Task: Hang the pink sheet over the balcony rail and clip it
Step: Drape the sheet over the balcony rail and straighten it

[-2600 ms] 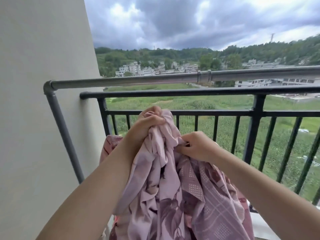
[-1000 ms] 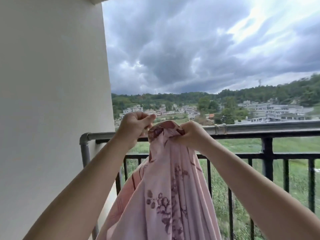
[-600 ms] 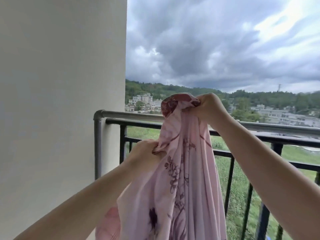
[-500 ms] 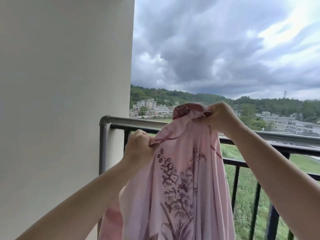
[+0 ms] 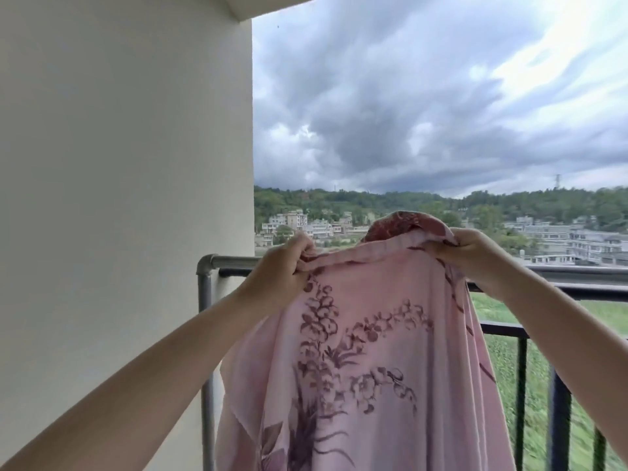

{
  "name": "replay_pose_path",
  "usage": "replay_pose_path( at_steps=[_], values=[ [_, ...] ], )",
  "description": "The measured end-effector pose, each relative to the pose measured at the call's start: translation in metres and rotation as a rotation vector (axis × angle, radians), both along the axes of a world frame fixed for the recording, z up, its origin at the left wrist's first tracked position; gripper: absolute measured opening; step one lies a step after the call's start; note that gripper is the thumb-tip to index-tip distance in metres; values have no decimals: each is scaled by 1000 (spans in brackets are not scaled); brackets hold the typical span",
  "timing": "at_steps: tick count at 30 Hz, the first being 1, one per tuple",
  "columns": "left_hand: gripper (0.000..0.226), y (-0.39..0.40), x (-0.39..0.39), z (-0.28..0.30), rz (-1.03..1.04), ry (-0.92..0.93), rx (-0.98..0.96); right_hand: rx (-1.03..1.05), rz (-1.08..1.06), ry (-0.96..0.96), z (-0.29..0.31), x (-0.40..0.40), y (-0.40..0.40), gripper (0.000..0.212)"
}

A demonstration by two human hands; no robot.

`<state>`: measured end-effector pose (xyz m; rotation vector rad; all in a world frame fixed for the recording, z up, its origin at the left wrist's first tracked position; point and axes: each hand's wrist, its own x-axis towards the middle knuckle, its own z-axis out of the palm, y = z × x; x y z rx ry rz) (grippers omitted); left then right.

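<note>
1. One pink sheet [image 5: 367, 351], floral print, held up in front of the balcony rail [image 5: 557, 270], not draped on it.
2. Left hand [image 5: 280, 271] and right hand [image 5: 475, 253] both pinch its top hem.
3. Wall [image 5: 119, 198] close on the left; rail runs open to the right.
4. Two hands, one sheet.

Sheet [image 5: 367, 351] before rail [image 5: 577, 271], held between left hand [image 5: 278, 270] and right hand [image 5: 475, 253]; wall [image 5: 119, 198] left.

Open sky lies clear from 12 to 3 o'clock above the rail [image 5: 560, 270]. The wall [image 5: 119, 198] closes off 9 o'clock, and the sheet [image 5: 367, 368] hangs at 6 o'clock, hiding the bars [image 5: 559, 402] behind.
</note>
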<state>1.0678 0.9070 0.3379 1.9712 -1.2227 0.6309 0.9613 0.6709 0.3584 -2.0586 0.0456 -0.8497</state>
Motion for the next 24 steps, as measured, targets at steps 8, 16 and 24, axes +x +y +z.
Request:
replay_pose_path(
  at_steps=[8,16,24],
  values=[
    [85,-12,8,-59,-479,938,273,-171,-66,-129,-30,13,2,13],
    [20,-56,18,-79,-137,984,128,-283,-30,-123,-13,0,-1,14],
    [27,-36,55,4,392,265,-400,-619,-164,295,9,12,-33,27]
  ],
)
